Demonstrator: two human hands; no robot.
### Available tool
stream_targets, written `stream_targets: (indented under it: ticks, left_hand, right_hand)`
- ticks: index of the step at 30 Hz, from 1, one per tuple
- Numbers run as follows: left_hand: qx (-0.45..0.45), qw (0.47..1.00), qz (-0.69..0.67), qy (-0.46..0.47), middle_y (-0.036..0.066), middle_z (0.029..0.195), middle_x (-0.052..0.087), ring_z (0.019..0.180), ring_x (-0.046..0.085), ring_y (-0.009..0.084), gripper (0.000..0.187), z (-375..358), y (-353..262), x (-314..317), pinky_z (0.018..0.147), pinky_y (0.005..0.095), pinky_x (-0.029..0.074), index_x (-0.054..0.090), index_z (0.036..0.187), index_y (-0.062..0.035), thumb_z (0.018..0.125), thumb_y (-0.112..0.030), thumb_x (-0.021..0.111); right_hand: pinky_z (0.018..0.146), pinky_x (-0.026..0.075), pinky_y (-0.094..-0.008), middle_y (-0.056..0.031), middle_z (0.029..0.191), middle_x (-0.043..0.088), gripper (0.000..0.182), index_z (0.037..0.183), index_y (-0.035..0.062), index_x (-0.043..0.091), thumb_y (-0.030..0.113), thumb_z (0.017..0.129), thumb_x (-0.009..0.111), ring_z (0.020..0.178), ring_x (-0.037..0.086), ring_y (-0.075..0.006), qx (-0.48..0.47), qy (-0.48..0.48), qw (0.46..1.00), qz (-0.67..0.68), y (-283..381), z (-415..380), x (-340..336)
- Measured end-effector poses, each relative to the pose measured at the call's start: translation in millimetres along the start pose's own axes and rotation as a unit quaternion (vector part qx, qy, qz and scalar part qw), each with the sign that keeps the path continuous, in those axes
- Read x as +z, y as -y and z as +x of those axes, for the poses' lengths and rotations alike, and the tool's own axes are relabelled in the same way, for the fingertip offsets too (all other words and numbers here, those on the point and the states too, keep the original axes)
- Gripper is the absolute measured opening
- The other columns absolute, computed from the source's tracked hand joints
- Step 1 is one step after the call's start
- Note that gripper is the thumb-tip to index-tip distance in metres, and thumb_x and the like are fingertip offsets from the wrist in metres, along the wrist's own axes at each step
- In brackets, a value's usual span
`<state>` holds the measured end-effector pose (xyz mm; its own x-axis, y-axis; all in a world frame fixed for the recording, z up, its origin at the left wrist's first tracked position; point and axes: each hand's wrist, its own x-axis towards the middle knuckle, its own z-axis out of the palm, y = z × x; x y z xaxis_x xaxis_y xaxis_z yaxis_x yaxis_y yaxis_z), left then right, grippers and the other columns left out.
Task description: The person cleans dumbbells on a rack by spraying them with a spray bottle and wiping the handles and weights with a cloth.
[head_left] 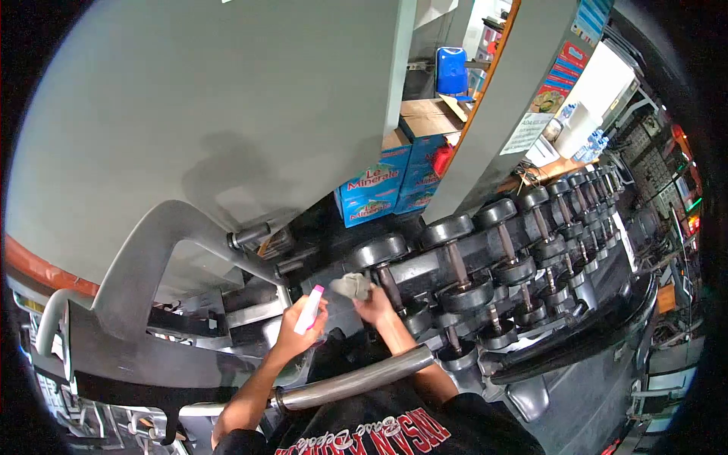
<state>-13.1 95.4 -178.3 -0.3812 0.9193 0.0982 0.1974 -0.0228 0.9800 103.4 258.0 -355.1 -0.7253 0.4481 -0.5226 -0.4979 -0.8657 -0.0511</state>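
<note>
My left hand (297, 334) is closed around a slim white bottle with a pink top (309, 311), held tilted in front of my chest. A crumpled grey cloth (352, 286) is gripped in my right hand (374, 307), a little to the right of the bottle and apart from it. The nearest dumbbell (388, 284) on the rack lies just beyond my right hand. Both forearms reach past a thick metal bar (356, 381) that crosses in front of my body.
Rows of dark dumbbells (500, 235) run away to the right on a rack. A grey machine frame (140, 280) stands at left, before a grey wall (227, 91). Blue cartons (373, 186) are stacked behind the rack, beside a grey pillar (493, 106).
</note>
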Motion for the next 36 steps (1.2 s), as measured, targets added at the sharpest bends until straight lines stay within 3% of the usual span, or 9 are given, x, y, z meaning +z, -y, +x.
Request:
stream_targets:
  ticks: [7,10,16,19,23,26,30,33,36]
  left_hand:
    - [-0.008,1.000,-0.022,0.004,0.001,0.077,0.059,0.057,0.057,0.0069,0.016,0.6,1.5,-2.8,0.049,0.0228,0.046,0.057,0.101,-0.0037,0.086,-0.003,0.063]
    - [-0.036,0.996,-0.076,0.014,0.002,0.082,0.059,0.058,0.057,0.0076,0.018,-0.8,4.3,1.2,0.050,0.0228,0.046,0.057,0.103,-0.0029,0.086,-0.002,0.063]
    - [-0.046,0.994,-0.085,0.044,0.003,0.085,0.058,0.060,0.059,0.0076,0.019,-0.5,-3.7,3.2,0.053,0.0227,0.050,0.056,0.104,-0.0018,0.086,0.000,0.061]
    - [-0.042,0.995,-0.090,0.035,0.003,0.084,0.058,0.060,0.059,0.0081,0.018,-1.8,-3.4,1.0,0.053,0.0227,0.050,0.055,0.104,-0.0015,0.086,0.000,0.061]
    - [-0.038,0.995,-0.083,0.027,0.003,0.083,0.059,0.060,0.059,0.0088,0.018,-1.1,-4.7,2.7,0.052,0.0229,0.049,0.055,0.103,-0.0005,0.086,0.001,0.061]
    - [-0.037,0.995,-0.089,0.021,0.004,0.082,0.059,0.060,0.059,0.0091,0.018,-1.5,-5.8,2.7,0.052,0.0231,0.048,0.055,0.103,0.0000,0.086,0.000,0.061]
    - [-0.017,0.997,-0.077,0.010,0.004,0.081,0.059,0.060,0.059,0.0095,0.018,1.2,-7.5,-1.1,0.053,0.0235,0.048,0.055,0.104,0.0001,0.087,0.000,0.061]
    - [-0.034,0.995,-0.089,0.005,0.004,0.083,0.060,0.061,0.059,0.0092,0.017,0.5,-9.0,-0.6,0.053,0.0238,0.049,0.056,0.103,0.0006,0.087,0.000,0.061]
    - [-0.045,0.994,-0.095,0.001,0.004,0.084,0.060,0.060,0.059,0.0091,0.018,0.4,-8.4,1.5,0.053,0.0238,0.049,0.056,0.103,0.0008,0.086,0.001,0.061]
  right_hand:
    - [0.089,0.053,-0.0346,-0.0155,0.103,0.066,0.022,0.103,-0.0039,0.061,0.006,0.091,0.045,0.094,0.066,-0.0249,-0.059,-0.082,0.995,-0.020,34.7,-42.7,45.8]
    - [0.085,0.054,-0.0348,-0.0133,0.101,0.067,0.023,0.106,-0.0031,0.059,0.007,0.092,0.043,0.091,0.065,-0.0245,-0.032,0.054,0.997,0.051,63.1,-72.6,51.7]
    - [0.097,0.048,-0.0373,-0.0104,0.123,0.059,0.032,0.123,0.0019,0.052,0.019,0.097,0.044,0.112,0.058,-0.0218,-0.241,0.088,0.966,0.040,96.9,-88.4,38.9]
    - [0.102,0.041,-0.0434,-0.0066,0.132,0.052,0.043,0.138,0.0148,0.041,0.016,0.096,0.048,0.122,0.050,-0.0236,-0.406,-0.029,0.907,-0.111,100.7,-82.7,44.1]
    - [0.058,0.048,-0.0166,-0.0015,0.129,0.054,0.062,0.144,0.0155,0.034,0.008,0.089,0.061,0.095,0.056,-0.0078,-0.347,-0.108,0.911,-0.193,67.0,-57.9,60.3]
    - [0.089,0.044,-0.0243,-0.0049,0.136,0.049,0.058,0.144,0.0076,0.035,0.004,0.091,0.057,0.109,0.053,-0.0142,-0.459,-0.089,0.841,-0.273,25.0,-45.2,62.2]
    - [0.103,0.033,-0.0292,-0.0072,0.139,0.046,0.054,0.143,0.0060,0.036,0.006,0.093,0.056,0.121,0.045,-0.0159,-0.426,-0.084,0.845,-0.311,0.0,-53.6,52.7]
    - [0.089,0.041,-0.0234,-0.0050,0.129,0.053,0.055,0.142,0.0060,0.038,0.012,0.092,0.060,0.106,0.052,-0.0109,-0.387,-0.034,0.839,-0.382,-17.8,-58.7,45.1]
    - [0.077,0.047,-0.0246,0.0025,0.106,0.063,0.046,0.135,0.0090,0.048,0.012,0.091,0.061,0.092,0.058,-0.0071,-0.162,0.009,0.934,-0.317,-30.2,-60.4,33.5]
